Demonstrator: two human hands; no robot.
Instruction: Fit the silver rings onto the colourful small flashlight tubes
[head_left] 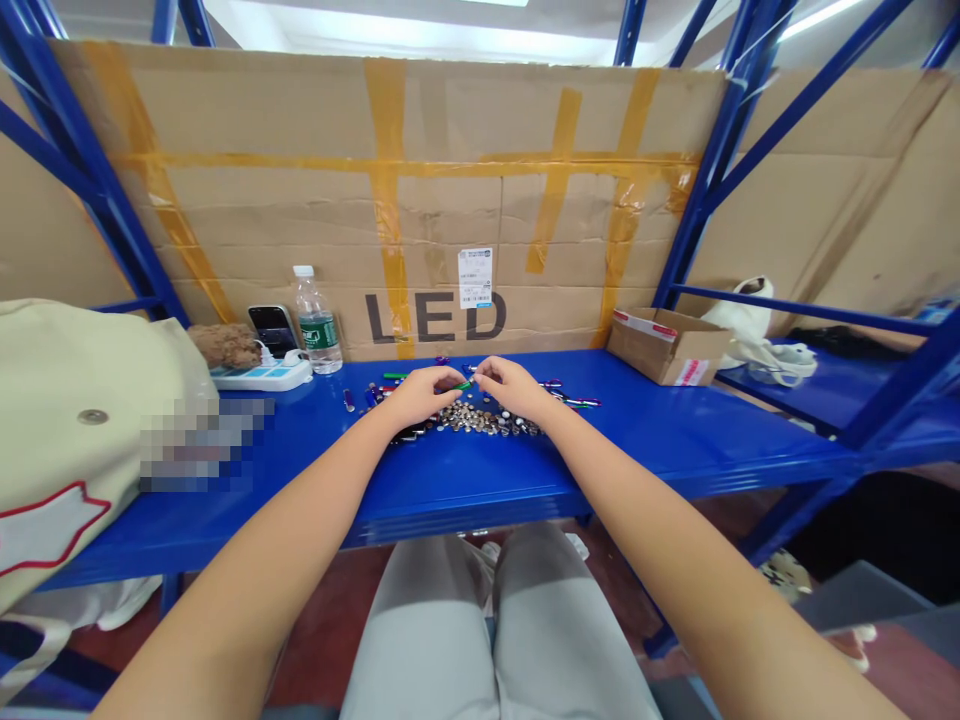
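Observation:
Over the middle of the blue shelf, my left hand [421, 398] is closed in a pinch on a slim green tube-like piece [465, 385]. My right hand [513, 386] meets it from the other side, its thumb and fingers pinched at the far end of the piece; what sits between those fingertips is too small to make out. Just below both hands spreads a pile of small round silvery pieces [480, 419]. Slim purple and green pen-like tubes [577, 400] lie beyond my right hand, and more coloured tubes [373, 394] are partly hidden by my left hand.
A water bottle [318, 325], a white power strip [262, 376] and a phone [273, 329] stand at the back left. A cream bag [82, 400] covers the left end. An open cardboard box [664, 345] is at the right, against the taped cardboard wall [315, 220].

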